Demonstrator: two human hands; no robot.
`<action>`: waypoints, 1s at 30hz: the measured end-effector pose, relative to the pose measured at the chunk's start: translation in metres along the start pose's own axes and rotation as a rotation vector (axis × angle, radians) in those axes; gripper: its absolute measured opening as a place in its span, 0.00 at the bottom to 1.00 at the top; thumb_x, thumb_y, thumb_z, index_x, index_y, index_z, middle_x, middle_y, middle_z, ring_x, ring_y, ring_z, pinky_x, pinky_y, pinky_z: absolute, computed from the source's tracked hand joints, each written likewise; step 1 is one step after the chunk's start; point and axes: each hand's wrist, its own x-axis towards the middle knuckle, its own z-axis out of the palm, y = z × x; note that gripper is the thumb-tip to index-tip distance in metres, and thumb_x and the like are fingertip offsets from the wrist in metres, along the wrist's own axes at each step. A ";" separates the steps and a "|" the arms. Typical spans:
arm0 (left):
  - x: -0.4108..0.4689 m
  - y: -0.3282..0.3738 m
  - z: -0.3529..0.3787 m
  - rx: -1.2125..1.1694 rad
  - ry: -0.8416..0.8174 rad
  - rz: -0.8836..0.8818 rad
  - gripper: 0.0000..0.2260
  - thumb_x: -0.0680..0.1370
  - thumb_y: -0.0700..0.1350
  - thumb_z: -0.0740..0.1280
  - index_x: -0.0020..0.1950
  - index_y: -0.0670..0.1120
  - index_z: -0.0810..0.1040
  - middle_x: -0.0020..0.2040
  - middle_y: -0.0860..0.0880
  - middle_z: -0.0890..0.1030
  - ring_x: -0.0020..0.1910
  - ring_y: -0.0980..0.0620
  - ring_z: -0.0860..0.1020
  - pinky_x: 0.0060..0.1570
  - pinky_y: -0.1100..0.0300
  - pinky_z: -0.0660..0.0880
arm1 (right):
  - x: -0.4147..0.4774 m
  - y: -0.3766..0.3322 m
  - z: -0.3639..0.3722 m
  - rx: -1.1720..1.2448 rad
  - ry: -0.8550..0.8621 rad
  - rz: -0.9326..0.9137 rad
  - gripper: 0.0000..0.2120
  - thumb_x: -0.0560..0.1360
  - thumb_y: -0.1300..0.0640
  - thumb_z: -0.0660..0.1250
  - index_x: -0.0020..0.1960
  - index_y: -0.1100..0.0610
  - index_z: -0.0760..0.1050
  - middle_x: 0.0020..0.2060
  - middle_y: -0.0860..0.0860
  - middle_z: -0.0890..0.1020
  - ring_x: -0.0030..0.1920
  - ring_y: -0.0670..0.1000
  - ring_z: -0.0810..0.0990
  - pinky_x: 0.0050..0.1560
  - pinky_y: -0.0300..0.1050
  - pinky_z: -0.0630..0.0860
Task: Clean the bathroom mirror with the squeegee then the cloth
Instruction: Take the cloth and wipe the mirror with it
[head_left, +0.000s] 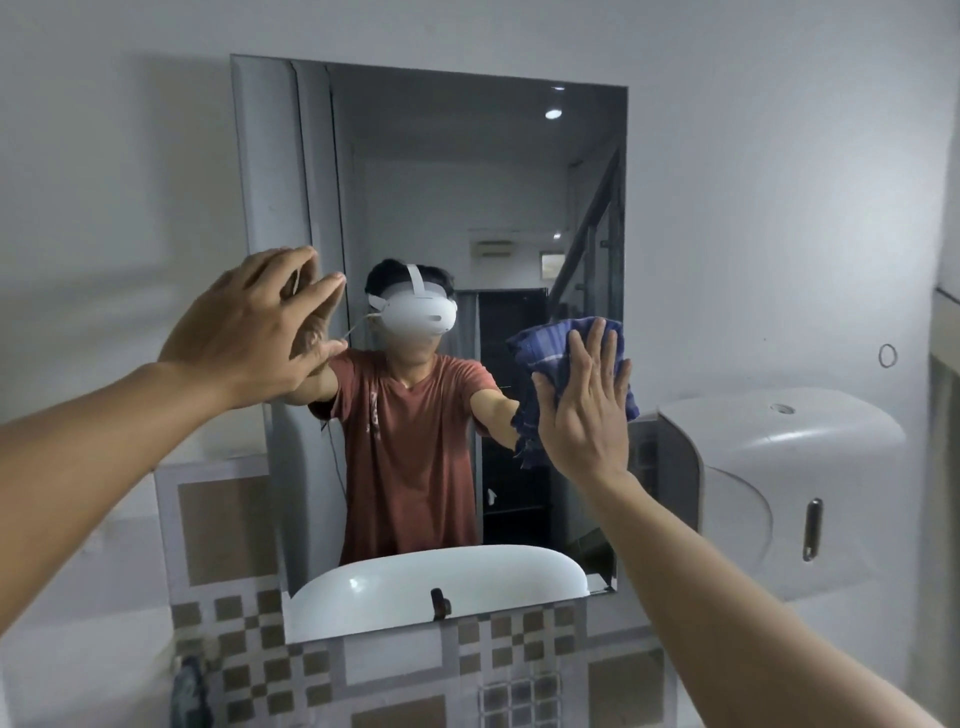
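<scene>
The rectangular bathroom mirror (441, 171) hangs on the wall straight ahead. My right hand (584, 402) lies flat with its fingers spread and presses a blue checked cloth (545, 340) against the mirror's right side at mid height. My left hand (249, 332) rests on the mirror's left edge, fingers apart, with nothing in it. No squeegee is in view. The mirror reflects a person in a red shirt with both arms reaching forward.
A white paper dispenser (779, 493) is mounted on the wall right of the mirror. Brown and grey patterned tiles (519, 670) run below the mirror. The glass reflects a white basin (441, 582), and a dark tap (440, 603) pokes up at the mirror's lower edge.
</scene>
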 end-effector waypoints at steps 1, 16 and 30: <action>0.003 -0.004 -0.002 0.014 0.017 0.009 0.32 0.75 0.59 0.70 0.74 0.44 0.70 0.71 0.37 0.70 0.67 0.34 0.70 0.61 0.35 0.74 | -0.002 -0.002 0.001 0.024 0.007 0.010 0.31 0.83 0.40 0.49 0.79 0.58 0.56 0.81 0.57 0.50 0.81 0.54 0.42 0.80 0.59 0.43; 0.024 -0.023 -0.007 -0.021 -0.055 -0.077 0.37 0.76 0.59 0.70 0.81 0.48 0.61 0.81 0.40 0.57 0.80 0.38 0.55 0.66 0.35 0.73 | -0.020 -0.099 0.034 -0.078 -0.070 -0.459 0.24 0.83 0.48 0.60 0.73 0.61 0.67 0.78 0.65 0.61 0.79 0.64 0.55 0.75 0.70 0.55; 0.026 -0.029 -0.008 0.019 -0.085 -0.081 0.37 0.77 0.61 0.68 0.81 0.50 0.60 0.81 0.42 0.57 0.80 0.39 0.56 0.57 0.35 0.78 | -0.043 -0.175 0.080 -0.010 -0.111 -0.946 0.19 0.84 0.56 0.58 0.71 0.62 0.72 0.75 0.62 0.68 0.78 0.62 0.61 0.74 0.69 0.58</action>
